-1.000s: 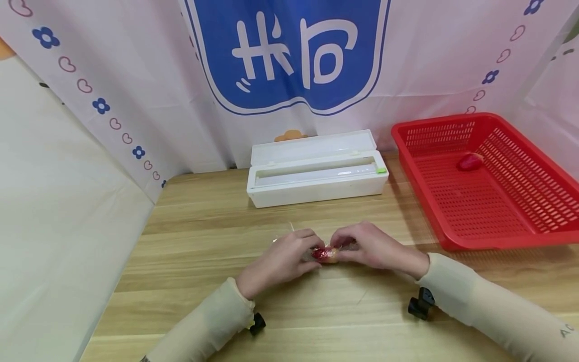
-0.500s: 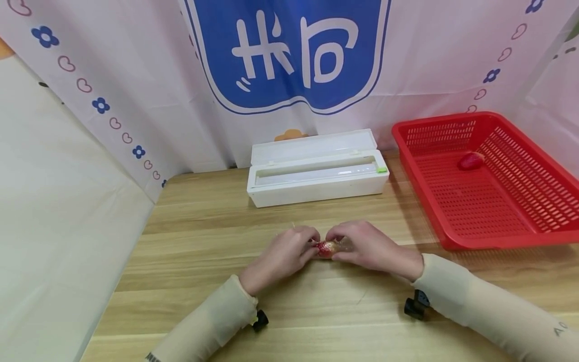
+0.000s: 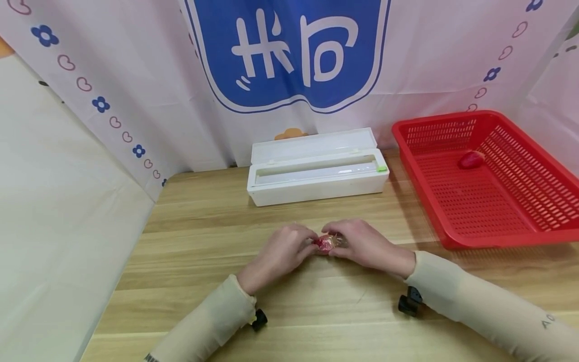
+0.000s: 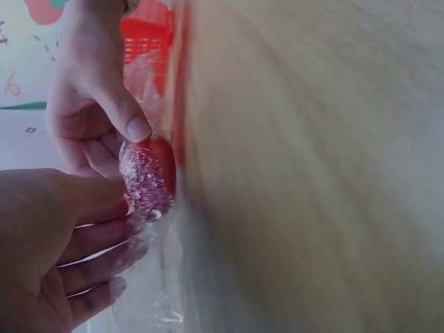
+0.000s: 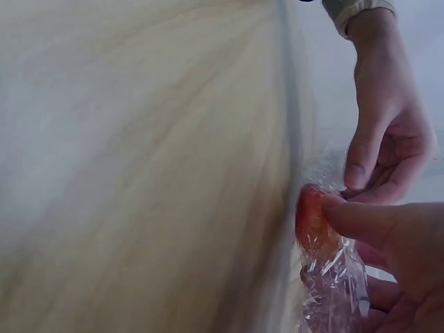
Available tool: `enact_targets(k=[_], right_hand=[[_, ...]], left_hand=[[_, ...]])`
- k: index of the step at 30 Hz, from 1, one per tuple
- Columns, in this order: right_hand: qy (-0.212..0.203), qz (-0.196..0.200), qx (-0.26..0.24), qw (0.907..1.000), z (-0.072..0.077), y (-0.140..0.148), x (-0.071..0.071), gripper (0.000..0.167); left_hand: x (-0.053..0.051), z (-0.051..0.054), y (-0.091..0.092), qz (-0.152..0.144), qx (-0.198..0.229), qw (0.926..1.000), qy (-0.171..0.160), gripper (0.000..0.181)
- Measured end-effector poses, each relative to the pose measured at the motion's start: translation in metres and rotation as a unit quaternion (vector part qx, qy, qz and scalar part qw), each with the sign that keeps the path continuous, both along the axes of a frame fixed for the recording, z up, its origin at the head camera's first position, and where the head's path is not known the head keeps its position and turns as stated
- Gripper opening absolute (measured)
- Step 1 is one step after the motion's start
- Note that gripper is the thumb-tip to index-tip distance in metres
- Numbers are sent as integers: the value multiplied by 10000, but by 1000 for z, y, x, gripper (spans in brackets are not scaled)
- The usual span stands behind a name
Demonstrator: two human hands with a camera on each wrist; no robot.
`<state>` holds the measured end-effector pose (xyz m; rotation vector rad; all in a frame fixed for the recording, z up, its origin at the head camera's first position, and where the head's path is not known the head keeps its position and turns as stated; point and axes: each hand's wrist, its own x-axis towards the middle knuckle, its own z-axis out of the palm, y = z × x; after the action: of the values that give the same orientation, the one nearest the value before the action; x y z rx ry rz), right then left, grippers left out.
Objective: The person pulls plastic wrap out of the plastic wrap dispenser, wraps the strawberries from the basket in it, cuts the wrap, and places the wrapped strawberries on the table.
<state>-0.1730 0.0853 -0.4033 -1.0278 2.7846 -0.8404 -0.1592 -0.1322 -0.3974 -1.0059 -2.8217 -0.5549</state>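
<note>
A small red fruit-like piece [image 3: 323, 244], yellowish toward its right end, lies between both hands over the table. Crinkled clear plastic film [image 5: 333, 277] wraps it, with loose film trailing off both ends. My left hand [image 3: 285, 251] pinches its left end, thumb and forefinger at the film there. My right hand [image 3: 364, 245] holds the right end between thumb and fingers. The left wrist view shows the wrapped piece [image 4: 147, 173] at the fingertips of both hands. Its exact kind cannot be made out.
Behind the hands stands a white cling-film box [image 3: 318, 188] with its lid up and a roll inside. A red plastic basket [image 3: 511, 244] at the right contains another red piece [image 3: 471, 160]. The wooden table [image 3: 190, 241] meets a printed cloth backdrop.
Both hands have shifted slightly away from me with the wrapped piece, the right hand also a little leftward. The film left of the left hand no longer shows in the head view.
</note>
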Motion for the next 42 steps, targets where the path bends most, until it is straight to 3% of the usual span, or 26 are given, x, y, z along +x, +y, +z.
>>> enact_targets(k=[6, 9, 14, 26, 32, 42], right_hand=[[-92, -238, -379, 9990, 11, 5, -2, 37], [-111, -282, -605, 9977, 18, 7, -1, 37], [-240, -310, -979, 9944, 26, 8, 0, 38], [-188, -381, -1467, 9883, 33, 5, 7, 38], [-201, -428, -1573, 9864, 35, 2, 9, 38], [-73, -430, -1705, 9844, 31, -4, 10, 36]], left_hand=[[-2, 8, -8, 276, 492, 9934, 1002, 9], [-2, 11, -10, 331, 692, 9914, 1060, 8], [-1, 16, -11, 386, 945, 9923, 699, 16], [3, 22, -5, 560, 1507, 9870, -54, 28], [6, 25, -1, 889, 2062, 9715, -763, 39], [9, 22, 5, 1208, 2616, 9468, -1430, 41]])
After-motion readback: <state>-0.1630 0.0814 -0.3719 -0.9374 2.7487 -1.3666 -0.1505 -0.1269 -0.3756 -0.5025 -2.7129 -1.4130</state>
